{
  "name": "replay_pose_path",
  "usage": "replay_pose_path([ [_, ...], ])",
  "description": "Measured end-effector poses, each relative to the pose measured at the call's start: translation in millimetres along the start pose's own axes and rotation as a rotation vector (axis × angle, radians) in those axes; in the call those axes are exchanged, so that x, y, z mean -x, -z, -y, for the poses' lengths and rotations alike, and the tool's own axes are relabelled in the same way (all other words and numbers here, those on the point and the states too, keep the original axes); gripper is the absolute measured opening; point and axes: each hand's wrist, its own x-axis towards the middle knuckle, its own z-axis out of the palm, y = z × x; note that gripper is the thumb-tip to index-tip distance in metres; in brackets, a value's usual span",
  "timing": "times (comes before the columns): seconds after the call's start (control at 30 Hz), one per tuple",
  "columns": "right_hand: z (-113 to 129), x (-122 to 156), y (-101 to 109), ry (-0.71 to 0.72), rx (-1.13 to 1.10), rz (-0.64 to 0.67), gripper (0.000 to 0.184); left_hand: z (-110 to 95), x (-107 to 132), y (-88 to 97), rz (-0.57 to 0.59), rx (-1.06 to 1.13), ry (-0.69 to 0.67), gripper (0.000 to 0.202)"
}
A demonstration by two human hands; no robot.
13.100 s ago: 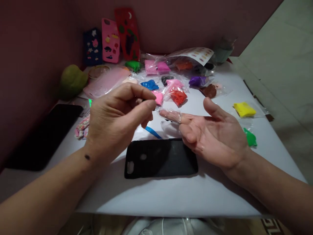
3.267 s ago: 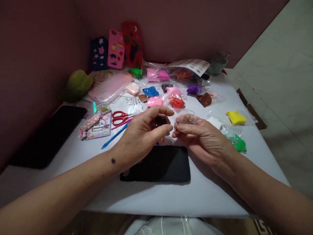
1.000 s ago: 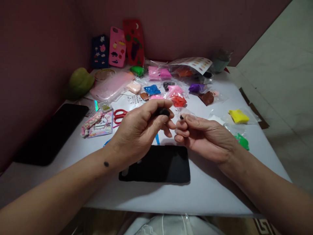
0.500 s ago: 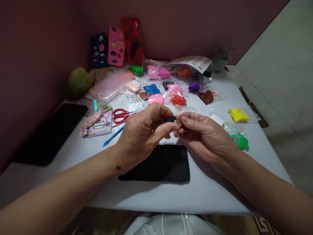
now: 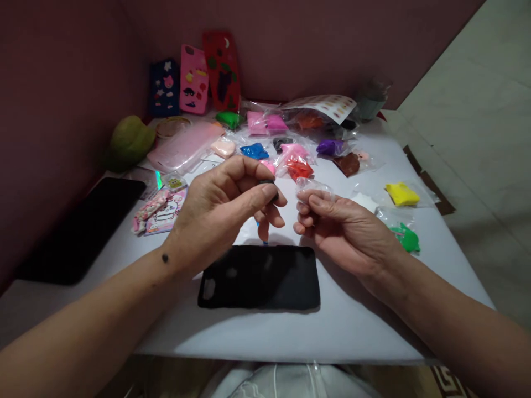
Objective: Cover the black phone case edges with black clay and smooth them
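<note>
Left hand: the left hand (image 5: 219,215) is seen at the centre of the frame, its thumb and forefinger closed about a small black lump (image 5: 267,182); its other fingers are loosely curled.
Black lump: it is held above the table and is largely hidden by the fingers.
Right hand: the right hand (image 5: 352,229) is placed right of centre, apart from the left, its thumb laid against the forefinger; whether anything is pinched between them cannot be told.
Clear plastic: the right forefinger is covered by clear plastic (image 5: 319,189).
Black phone case: below the hands, a black phone case (image 5: 259,279) is laid flat, its camera opening turned to the left.
Coloured packets: across the upper middle, blue (image 5: 254,150), red (image 5: 299,169) and purple (image 5: 331,147) packets are spread; a yellow packet (image 5: 402,194) and a green packet (image 5: 409,239) are found at the right.
Decorated cases: at the upper left, navy (image 5: 165,88), pink (image 5: 194,80) and red (image 5: 222,72) cases are leaned against the wall.
Left margin: a green fruit (image 5: 130,141) is set above a dark flat slab (image 5: 85,229).
</note>
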Motion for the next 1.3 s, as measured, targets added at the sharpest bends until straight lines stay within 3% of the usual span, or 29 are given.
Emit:
replay_pose_path([
  [0.17, 3.5, -0.5, -1.8, -0.032, -0.051, -0.053, 0.013, 2.5, -5.1, 6.5, 0.065, 0.157, 0.122, 0.016],
  [0.27, 6.4, 0.3, -3.2, -0.073, -0.105, -0.044, 0.011, 6.8, -8.7, 9.6, 0.081, 0.230, 0.210, 0.011],
  [0.4, 8.2, 2.2, -1.8, -0.177, -0.162, 0.160, 0.026, 11.7, -10.9, 9.9, 0.008, 0.218, 0.340, 0.019],
  [0.47, 7.3, 3.3, -0.2, -0.226, -0.161, 0.296, 0.031, 13.5, -10.7, 8.6, 0.028, 0.220, 0.391, 0.017],
  [0.63, 2.2, 3.7, 3.8, -0.324, -0.154, 0.540, 0.031, 16.6, -6.5, 5.1, 0.287, 0.189, 0.460, 0.032],
  [0.73, 0.5, 2.0, 6.6, -0.397, -0.164, 0.610, 0.031, 17.3, -3.8, 3.4, 0.348, 0.179, 0.443, 0.031],
  [0.93, -0.7, -0.3, 11.1, -0.426, -0.215, 0.640, 0.030, 16.3, -2.2, -0.1, 0.271, 0.184, 0.450, 0.026],
  [1.03, -1.1, -0.3, 12.7, -0.436, -0.192, 0.586, 0.030, 15.9, -2.8, 0.2, 0.252, 0.178, 0.430, 0.023],
  [1.17, 0.5, 0.4, 13.4, -0.363, -0.116, 0.531, 0.042, 15.5, -4.8, 2.4, 0.206, 0.209, 0.414, 0.019],
  [1.3, 2.6, 2.3, 9.4, -0.308, -0.021, 0.492, 0.036, 15.9, -5.7, 3.5, 0.178, 0.221, 0.404, 0.018],
])
